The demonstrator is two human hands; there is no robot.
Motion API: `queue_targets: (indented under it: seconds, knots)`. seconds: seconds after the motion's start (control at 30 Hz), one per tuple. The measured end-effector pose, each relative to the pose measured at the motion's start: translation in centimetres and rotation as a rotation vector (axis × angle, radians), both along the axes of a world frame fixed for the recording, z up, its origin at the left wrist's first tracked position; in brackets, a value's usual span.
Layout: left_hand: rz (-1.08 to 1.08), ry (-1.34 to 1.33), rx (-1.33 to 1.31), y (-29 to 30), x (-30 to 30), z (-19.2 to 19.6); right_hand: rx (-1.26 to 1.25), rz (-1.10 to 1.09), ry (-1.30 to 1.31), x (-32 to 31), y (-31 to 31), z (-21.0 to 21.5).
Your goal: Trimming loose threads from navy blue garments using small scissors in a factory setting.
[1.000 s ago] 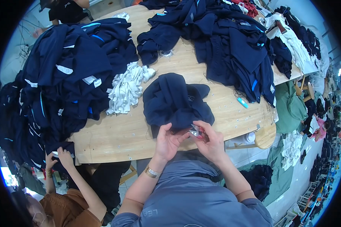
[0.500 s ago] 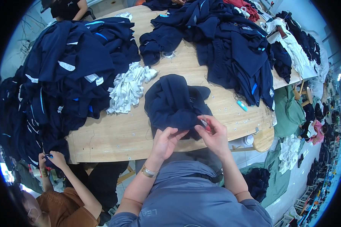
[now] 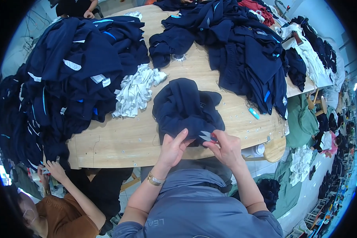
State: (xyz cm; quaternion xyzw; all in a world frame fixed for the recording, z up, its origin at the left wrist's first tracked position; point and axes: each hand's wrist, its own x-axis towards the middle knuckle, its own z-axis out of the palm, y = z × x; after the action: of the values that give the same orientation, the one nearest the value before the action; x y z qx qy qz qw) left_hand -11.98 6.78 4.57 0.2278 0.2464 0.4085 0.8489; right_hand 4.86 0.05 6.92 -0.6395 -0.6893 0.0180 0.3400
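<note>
At the near edge of a pale wooden table (image 3: 111, 144): one crumpled navy-blue cloth garment (image 3: 186, 113), bunched in folds, lying before the person.

Right hand (image 3: 229, 151): grip closed on a pair of small thread snips with bright metal blades and red handles (image 3: 205, 136); blades parted, pointing left over the garment's near right part.

Left hand (image 3: 170, 152): at the garment's near edge, thumb raised apart from the fingers; whether its grip pinches the cloth cannot be told. Gold-coloured band (image 3: 156, 179) on the wrist.

Left on the table: large heap of navy garments with white and blue trims (image 3: 81, 59); beside it, loose pile of white fabric strips (image 3: 134, 93).

Right: second heap of navy garments (image 3: 248, 59); near it, small turquoise stick-shaped item (image 3: 254, 114).

Lower left: co-worker in a brown top (image 3: 65, 216), both hands beside the left heap.
</note>
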Motion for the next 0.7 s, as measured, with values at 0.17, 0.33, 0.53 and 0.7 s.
queue_targets:
  seconds: [0.17, 0.33, 0.53, 0.7]
  knots:
    - [-0.009, 0.039, 0.028, -0.25, 0.05, 0.03, -0.083, 0.084, -0.249, 0.15, 0.03, 0.8]
    - [0.01, 0.055, 0.003, -0.34, 0.13, -0.04, -0.046, 0.113, -0.305, 0.09, 0.15, 0.93]
    - [0.013, 0.091, 0.018, -0.52, 0.23, -0.18, -0.042, 0.118, -0.345, 0.15, 0.12, 0.51]
    - [0.011, 0.125, 0.042, -0.7, 0.31, -0.02, -0.039, 0.119, -0.37, -0.01, 0.12, 0.35]
